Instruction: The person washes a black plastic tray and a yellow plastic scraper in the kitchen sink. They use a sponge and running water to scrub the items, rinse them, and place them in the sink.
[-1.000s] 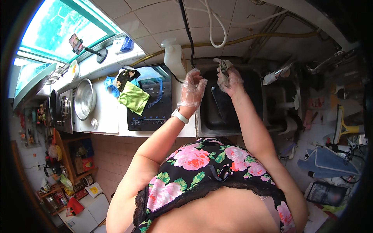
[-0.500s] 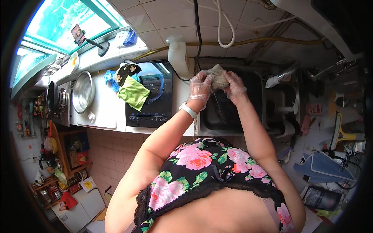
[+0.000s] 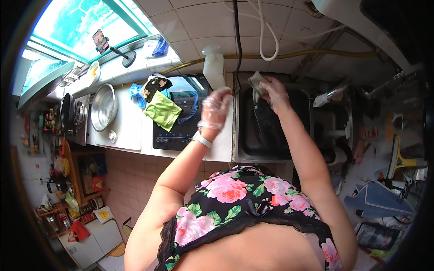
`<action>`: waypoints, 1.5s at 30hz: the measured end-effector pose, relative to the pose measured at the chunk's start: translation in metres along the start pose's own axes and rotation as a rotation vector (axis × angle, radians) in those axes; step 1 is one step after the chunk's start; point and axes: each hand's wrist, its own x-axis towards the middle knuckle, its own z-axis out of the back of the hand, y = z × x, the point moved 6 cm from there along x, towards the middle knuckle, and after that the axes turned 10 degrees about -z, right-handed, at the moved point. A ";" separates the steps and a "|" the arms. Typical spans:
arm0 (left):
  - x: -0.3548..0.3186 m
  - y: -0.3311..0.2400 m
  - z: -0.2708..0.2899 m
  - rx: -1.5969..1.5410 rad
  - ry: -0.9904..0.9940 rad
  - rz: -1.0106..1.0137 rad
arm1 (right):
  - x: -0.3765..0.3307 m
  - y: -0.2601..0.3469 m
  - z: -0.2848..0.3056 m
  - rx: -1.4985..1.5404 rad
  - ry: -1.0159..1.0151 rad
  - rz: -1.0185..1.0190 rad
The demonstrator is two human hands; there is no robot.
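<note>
Over the left basin of the black sink [image 3: 244, 135], my right hand [image 3: 276, 94], in a clear plastic glove, grips a folded grey-beige dishcloth [image 3: 256, 82] with a ribbed weave. My left hand [image 3: 216, 110], gloved the same way, is apart from the cloth, above the counter strip between the cooktop and the sink. Its fingers are loosely extended, slightly blurred, with nothing visible in them. Just beyond its fingertips stands a whitish pump bottle [image 3: 214, 67]. A dark, glossy flat piece [image 3: 266, 124] lies in the basin below my right hand.
Left of my hands lies a black cooktop [image 3: 178, 142] bearing a lime-green cloth [image 3: 163, 110] and other cloths. Farther left is a metal bowl [image 3: 104, 108]. A faucet [image 3: 332, 95] reaches over the sink's right side. A phone [image 3: 100, 40] stands on the windowsill.
My left hand has let go of the dishcloth and moved left toward the pump bottle. My right hand keeps the cloth over the sink. The whole view has shifted slightly.
</note>
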 end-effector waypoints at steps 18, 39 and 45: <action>0.105 -0.022 0.037 1.072 0.244 -0.382 | 0.046 0.082 -0.111 -0.063 0.163 0.108; 0.112 0.001 0.024 1.121 0.366 -0.348 | 0.093 0.042 -0.089 0.318 0.178 0.131; 0.083 -0.032 0.040 0.695 0.055 -0.515 | -0.002 -0.028 -0.016 0.461 0.083 -0.033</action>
